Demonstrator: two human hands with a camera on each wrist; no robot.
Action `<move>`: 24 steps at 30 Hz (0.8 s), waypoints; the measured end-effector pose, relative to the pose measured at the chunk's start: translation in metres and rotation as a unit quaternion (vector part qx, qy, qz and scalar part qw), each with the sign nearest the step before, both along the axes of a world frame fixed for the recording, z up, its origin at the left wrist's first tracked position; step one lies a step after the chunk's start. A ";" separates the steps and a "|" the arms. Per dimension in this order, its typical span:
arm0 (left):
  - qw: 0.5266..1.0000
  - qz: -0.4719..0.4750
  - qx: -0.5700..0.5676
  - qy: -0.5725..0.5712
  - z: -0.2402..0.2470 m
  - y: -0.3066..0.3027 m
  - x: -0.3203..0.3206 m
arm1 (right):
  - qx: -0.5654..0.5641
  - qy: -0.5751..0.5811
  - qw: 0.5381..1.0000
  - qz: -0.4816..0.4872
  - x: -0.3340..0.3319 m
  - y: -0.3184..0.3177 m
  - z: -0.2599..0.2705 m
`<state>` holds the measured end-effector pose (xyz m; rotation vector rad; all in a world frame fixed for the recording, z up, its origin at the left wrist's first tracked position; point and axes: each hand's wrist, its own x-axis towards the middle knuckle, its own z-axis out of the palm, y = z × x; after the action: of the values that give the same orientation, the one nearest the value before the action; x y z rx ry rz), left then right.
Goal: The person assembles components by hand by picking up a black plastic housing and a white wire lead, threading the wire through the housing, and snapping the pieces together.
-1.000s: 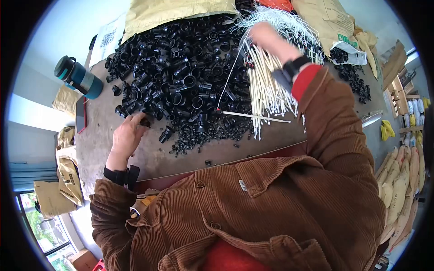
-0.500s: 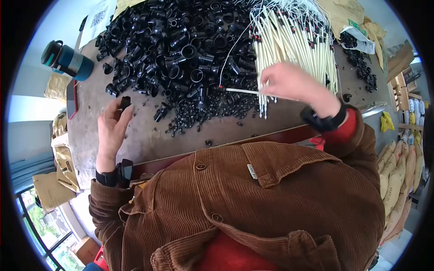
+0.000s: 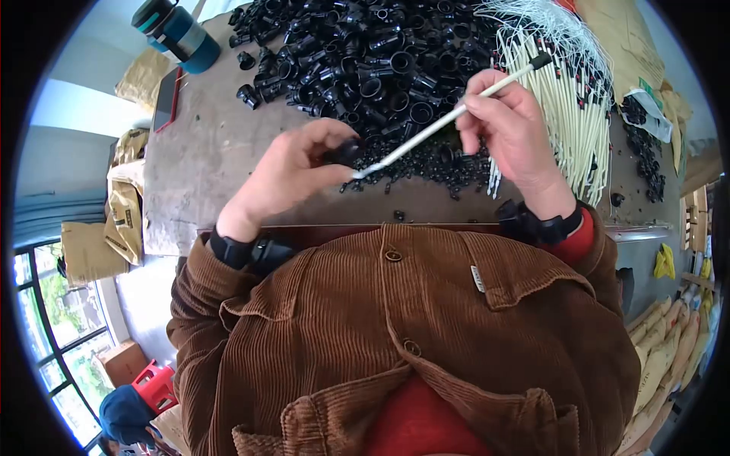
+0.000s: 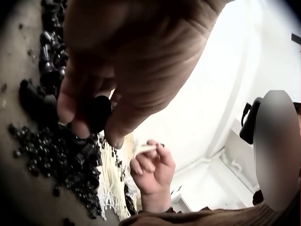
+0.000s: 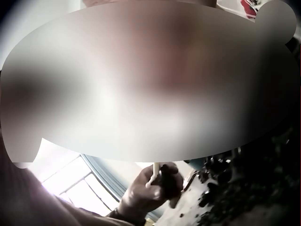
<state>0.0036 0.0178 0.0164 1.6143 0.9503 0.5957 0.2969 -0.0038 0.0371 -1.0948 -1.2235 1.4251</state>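
Note:
My left hand (image 3: 285, 171) pinches a black fitting (image 3: 346, 152) between thumb and fingers; the left wrist view shows the same dark fitting (image 4: 99, 114) at the fingertips. A thin white stick (image 3: 433, 131) with a black end slants between the hands. My right hand (image 3: 513, 129) holds it near the upper middle with thumb and fingers. Its lower, whitish tip reaches the left thumb, close beside the fitting. In the right wrist view a large blur covers most of the picture, and the left hand (image 5: 150, 188) shows below it.
Behind the hands lies a heap of black fittings (image 3: 327, 61), with small black pieces (image 3: 452, 171) in front. White sticks with strings (image 3: 582, 129) lie on the right. A blue bottle (image 3: 182, 42) and a red-edged phone (image 3: 169, 99) sit at the table's (image 3: 198, 175) left.
My left hand has moved right and inward with the black fitting. From the bundle, my right hand has come to the middle and now holds a stick up at a slant. The head view has shifted.

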 end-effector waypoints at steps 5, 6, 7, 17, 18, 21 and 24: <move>0.997 -0.044 0.025 0.057 0.005 -0.003 0.009 | 0.024 0.130 0.990 -0.058 -0.011 0.003 -0.013; 0.998 -0.027 0.001 0.050 0.004 -0.002 0.007 | 0.023 0.147 0.986 -0.078 -0.006 0.004 -0.013; 0.999 -0.011 -0.024 0.042 0.002 -0.003 0.005 | 0.020 0.163 0.981 -0.098 -0.003 0.004 -0.015; 0.987 -0.032 0.128 0.096 0.012 -0.003 0.016 | 0.158 0.014 0.987 -0.016 -0.020 -0.022 -0.014; 0.979 -0.026 0.169 0.113 0.011 -0.002 0.017 | 0.254 -0.071 0.965 0.018 -0.026 -0.029 -0.009; 0.963 -0.042 0.240 0.120 0.012 -0.002 0.021 | 0.255 -0.104 0.961 0.032 -0.039 -0.030 -0.012; 0.943 -0.106 0.308 0.072 0.015 -0.004 0.038 | -0.065 0.075 0.995 0.016 -0.047 -0.020 -0.025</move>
<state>0.0411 0.0142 0.0318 2.3128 0.7111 0.6706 0.2500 -0.0239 0.0121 -1.0384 -1.0574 1.5994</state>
